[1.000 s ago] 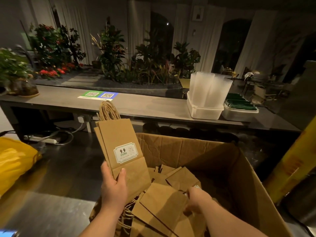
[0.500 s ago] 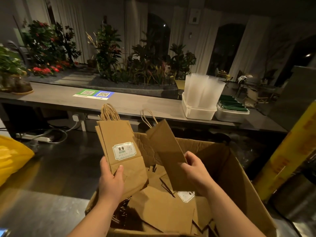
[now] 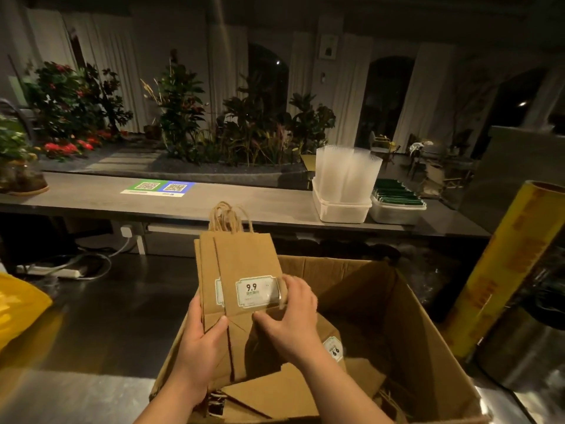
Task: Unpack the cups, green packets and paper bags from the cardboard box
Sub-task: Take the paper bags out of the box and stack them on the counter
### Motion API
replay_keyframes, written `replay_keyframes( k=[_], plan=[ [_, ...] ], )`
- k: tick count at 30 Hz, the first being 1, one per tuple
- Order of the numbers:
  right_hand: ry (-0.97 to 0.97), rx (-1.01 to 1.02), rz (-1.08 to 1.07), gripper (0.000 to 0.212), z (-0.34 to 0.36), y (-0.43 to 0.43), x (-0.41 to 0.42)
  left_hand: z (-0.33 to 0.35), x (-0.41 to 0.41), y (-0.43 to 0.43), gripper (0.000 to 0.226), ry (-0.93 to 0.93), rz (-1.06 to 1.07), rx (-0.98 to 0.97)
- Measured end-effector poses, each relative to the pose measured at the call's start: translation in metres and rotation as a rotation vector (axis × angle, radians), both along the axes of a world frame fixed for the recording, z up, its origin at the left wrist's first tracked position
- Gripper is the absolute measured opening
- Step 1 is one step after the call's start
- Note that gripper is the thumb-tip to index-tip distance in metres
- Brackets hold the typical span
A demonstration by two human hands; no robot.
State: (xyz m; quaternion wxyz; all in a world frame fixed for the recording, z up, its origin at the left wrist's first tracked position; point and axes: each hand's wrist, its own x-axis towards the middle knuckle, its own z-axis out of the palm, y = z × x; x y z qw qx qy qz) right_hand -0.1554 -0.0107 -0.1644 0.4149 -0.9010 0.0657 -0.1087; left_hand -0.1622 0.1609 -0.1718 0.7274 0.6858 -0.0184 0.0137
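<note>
1. Left hand (image 3: 201,341) is gripping the bags (image 3: 244,261) upright over the box (image 3: 412,332), thumb in front.
2. Right hand (image 3: 293,316) is pinching their right edge.
3. Cups (image 3: 345,175) and packets (image 3: 396,195) are sitting in tubs (image 3: 342,211) on the tabletop (image 3: 244,206) beyond.

The flat brown kraft paper bags (image 3: 244,264) are plain tan, with twisted handles of the same tan. The front one bears a white label (image 3: 256,291) with a green ornamental border and black "9.9". The open corrugated cardboard box (image 3: 422,332) is a duller, unprinted brown. On the long grey counter (image 3: 244,206), the stacked ribbed plastic cups (image 3: 348,175) are frosted white in a white plastic tub (image 3: 339,211), and the flat packets (image 3: 396,195) are dark green. A flat card (image 3: 159,188) is half green and half blue, with black-and-white QR squares. The tall roll of film (image 3: 504,270) is yellow with faint orange print. The crumpled plastic bag (image 3: 18,307) is yellow. The potted flowers (image 3: 65,147) are red.
</note>
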Motion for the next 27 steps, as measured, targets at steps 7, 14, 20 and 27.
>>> replay_keyframes(
  k=[7,14,20,27],
  plan=[
    [0.277,0.834,0.213,0.061,0.004,0.002,-0.001,0.01,0.001,0.015,0.041,-0.065,-0.146,0.136],
    [-0.069,0.766,0.375,0.049,0.031,0.063,0.015,0.046,0.015,0.071,0.053,-0.207,-0.01,0.302],
    [-0.227,0.648,0.407,0.057,0.032,0.108,0.023,0.041,0.025,0.103,0.049,-0.224,0.138,0.26],
    [-0.041,0.735,0.379,0.059,-0.002,0.117,0.012,-0.002,0.018,0.104,0.058,-0.151,0.114,0.228]
  ],
)
